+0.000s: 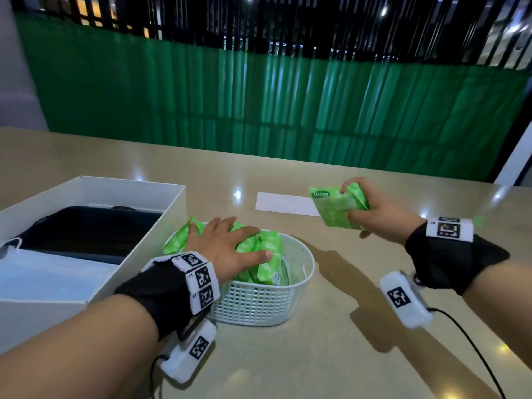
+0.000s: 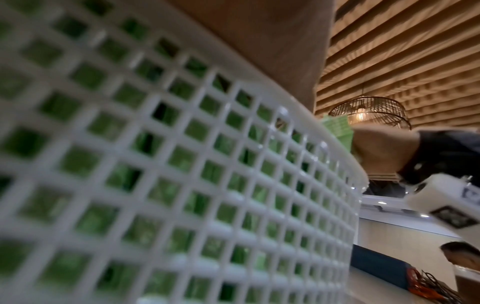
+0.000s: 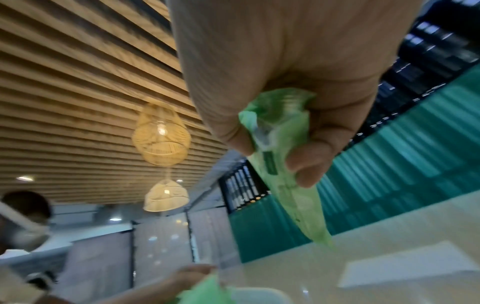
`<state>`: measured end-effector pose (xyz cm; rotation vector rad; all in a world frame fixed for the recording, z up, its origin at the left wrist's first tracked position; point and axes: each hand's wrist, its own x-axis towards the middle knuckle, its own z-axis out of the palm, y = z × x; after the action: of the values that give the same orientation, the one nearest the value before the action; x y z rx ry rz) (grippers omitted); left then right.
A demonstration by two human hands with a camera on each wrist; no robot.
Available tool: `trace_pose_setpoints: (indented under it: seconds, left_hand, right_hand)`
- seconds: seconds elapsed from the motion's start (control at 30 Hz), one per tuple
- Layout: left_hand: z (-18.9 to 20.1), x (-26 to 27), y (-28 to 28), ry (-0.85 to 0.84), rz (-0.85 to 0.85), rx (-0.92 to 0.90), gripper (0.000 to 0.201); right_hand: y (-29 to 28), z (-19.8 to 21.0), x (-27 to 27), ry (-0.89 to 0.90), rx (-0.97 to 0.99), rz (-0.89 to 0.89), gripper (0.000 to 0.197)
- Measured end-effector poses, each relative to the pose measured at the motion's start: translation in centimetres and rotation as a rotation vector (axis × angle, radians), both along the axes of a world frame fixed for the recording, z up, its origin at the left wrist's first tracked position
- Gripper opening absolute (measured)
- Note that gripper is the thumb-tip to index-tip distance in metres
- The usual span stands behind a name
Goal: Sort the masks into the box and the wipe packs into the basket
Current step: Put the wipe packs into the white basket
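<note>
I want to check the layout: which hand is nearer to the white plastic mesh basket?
Left. The left hand rests on the green wipe packs in the white plastic mesh basket; the right hand holds another pack off to its right.

Box (image 1: 95, 194) left of basket (image 1: 259, 300); paper sheet (image 1: 282, 203) lies behind the basket.

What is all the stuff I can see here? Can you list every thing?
wipe pack in hand: one, green, held up over the table by the right hand.
wipe packs in basket: several, green, piled in the basket.
basket: one, white mesh, mid table, right of the box.
box: one, white, left on the table.
masks: a stack, pale blue-white, in the box.
paper sheet: one, white, flat on the table.
table: one, beige.
left hand: flat on the basket's packs.
right hand: grip on one pack.
</note>
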<state>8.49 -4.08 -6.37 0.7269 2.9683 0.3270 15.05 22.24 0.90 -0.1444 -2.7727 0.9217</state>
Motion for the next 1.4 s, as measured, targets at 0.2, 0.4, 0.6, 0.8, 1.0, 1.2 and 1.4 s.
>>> trace_pose_setpoints:
  seconds: [0.2, 0.4, 0.6, 0.8, 1.0, 1.2, 1.4]
  left_hand:
    - [2.2, 1.3, 0.9, 0.118, -0.070, 0.120, 0.042]
    - [3.5, 0.9, 2.7, -0.025, -0.042, 0.114, 0.029]
    - [3.8, 0.5, 3.8, -0.198, 0.067, 0.374, 0.040]
    - [3.6, 1.0, 3.5, -0.136, 0.027, 0.269, 0.025]
    - [3.9, 1.1, 2.6, -0.187, -0.017, 0.197, 0.016]
    - [6.9, 2.4, -0.4, -0.075, -0.044, 0.064, 0.029]
    - [10.6, 0.4, -4.2, -0.034, 0.226, -0.098, 0.047]
  right_hand:
    - [-4.8, 2.8, 1.9, -0.002, -0.186, -0.012, 0.026]
    - [-8.5, 0.8, 0.5, -0.313, 0.147, 0.016, 0.032]
    - [-9.7, -0.4, -1.1, -0.495, 0.202, -0.071, 0.023]
    - [-9.8, -2.8, -2.5, -0.575, 0.427, -0.081, 0.032]
    - [-10.7, -5.2, -1.9, -0.387, 0.504, 0.042, 0.048]
    - [-8.1, -4.8, -1.2, -0.280, 0.280, 0.283, 0.059]
    - [-6.9, -5.5, -1.0, -0.307, 0.490, 0.464, 0.106]
